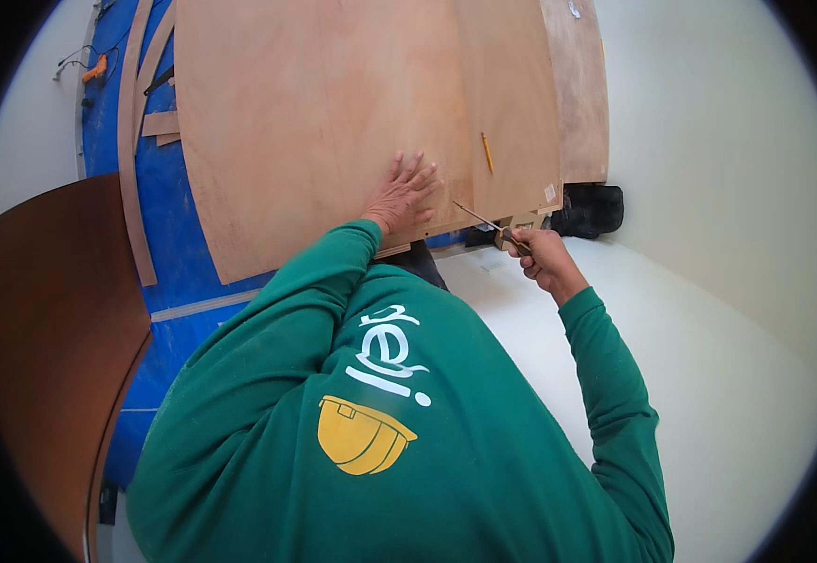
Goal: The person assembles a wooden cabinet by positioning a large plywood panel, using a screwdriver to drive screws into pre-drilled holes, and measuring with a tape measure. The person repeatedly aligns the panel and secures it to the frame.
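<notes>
The person's left hand [403,199] lies spread on a large reddish-brown wooden panel [333,131], palm down with the fingers fanned away from the body, near the panel's closest edge. The right hand [547,257] is closed around the handle of a screwdriver [489,221], just past that same edge, and the slim metal shaft slants up and to the left over the wood. The tip ends to the right of the left hand, near the panel's edge; whether it touches the surface cannot be told. Farther up the panel, to the right of the left hand, lies a yellow pencil [487,152], apart from both hands. A small white sticker [550,192] marks the panel's near right corner, and a second wooden panel [584,103] shows beyond its right side. Next to that corner is a black object [591,210], its kind unclear, close to the pale wall [718,141]. To the left, long wooden strips [127,141] lie on a blue covering [169,249], with an orange tool [96,69] and its dark cord near the far left edge. A dark brown board [52,300] curves along the left of the view. Both arms are in green sleeves [605,366], and the matching top bears white lettering and a yellow helmet print [362,436].
</notes>
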A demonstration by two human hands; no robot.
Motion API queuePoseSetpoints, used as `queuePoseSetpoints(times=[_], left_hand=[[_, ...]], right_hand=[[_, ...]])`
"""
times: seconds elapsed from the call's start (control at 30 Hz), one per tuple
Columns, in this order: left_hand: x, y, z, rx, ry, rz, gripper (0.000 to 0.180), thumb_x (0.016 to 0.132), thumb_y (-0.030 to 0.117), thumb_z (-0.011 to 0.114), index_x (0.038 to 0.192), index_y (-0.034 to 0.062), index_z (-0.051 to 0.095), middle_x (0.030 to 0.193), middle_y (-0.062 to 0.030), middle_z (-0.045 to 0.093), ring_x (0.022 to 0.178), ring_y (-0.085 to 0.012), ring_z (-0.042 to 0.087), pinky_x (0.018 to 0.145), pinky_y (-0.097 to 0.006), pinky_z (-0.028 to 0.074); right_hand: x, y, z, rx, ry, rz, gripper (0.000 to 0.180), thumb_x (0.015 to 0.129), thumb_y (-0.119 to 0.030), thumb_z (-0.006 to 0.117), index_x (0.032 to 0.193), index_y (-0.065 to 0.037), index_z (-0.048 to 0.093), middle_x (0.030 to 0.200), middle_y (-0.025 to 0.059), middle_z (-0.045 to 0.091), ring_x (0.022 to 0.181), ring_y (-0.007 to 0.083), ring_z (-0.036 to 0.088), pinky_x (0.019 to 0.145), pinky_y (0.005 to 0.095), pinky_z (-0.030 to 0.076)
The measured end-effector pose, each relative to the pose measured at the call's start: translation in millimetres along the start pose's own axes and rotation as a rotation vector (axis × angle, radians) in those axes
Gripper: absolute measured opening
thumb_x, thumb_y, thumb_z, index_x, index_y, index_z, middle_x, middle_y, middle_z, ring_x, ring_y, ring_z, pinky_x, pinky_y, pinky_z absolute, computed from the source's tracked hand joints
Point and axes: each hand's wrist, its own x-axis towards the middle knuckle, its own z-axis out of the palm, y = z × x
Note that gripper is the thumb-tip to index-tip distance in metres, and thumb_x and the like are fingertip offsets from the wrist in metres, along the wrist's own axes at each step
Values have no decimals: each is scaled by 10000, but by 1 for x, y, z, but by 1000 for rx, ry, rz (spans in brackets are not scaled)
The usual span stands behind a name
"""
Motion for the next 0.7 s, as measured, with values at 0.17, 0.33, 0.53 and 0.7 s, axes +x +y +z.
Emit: queuePoseSetpoints(times=[0.17,0.33,0.53,0.7], left_hand=[[1,2,-6,11,5,-3,713,994,590,652,1618,269,526,1772,-44,339,1696,-324,102,1364,-617,4],[-1,2,-9,0,18,6,708,992,577,662,1616,269,529,1767,-50,346,1696,-324,104,1365,-612,9],[1,-3,-4,2,40,-7,709,994,580,650,1615,258,532,1770,-49,342,1695,-326,105,1367,-606,9],[-1,2,-6,46,13,-6,722,991,607,631,1619,263,531,1777,-34,335,1693,-319,109,1369,-597,9]], right_hand=[[-3,12,7,-375,-95,-328,201,1001,-161,716,1159,-81,620,885,61,681,648,151,612,524,326,479],[-4,27,12,-1421,286,-952,231,993,-141,635,1202,-43,646,967,154,726,751,290,721,619,405,568],[20,15,-13,142,-38,108,170,1076,-281,625,1072,-111,619,850,78,693,484,44,454,377,184,311],[17,33,-7,-1063,104,-958,304,1035,-217,667,1282,-43,632,907,153,690,765,236,688,654,365,549]])
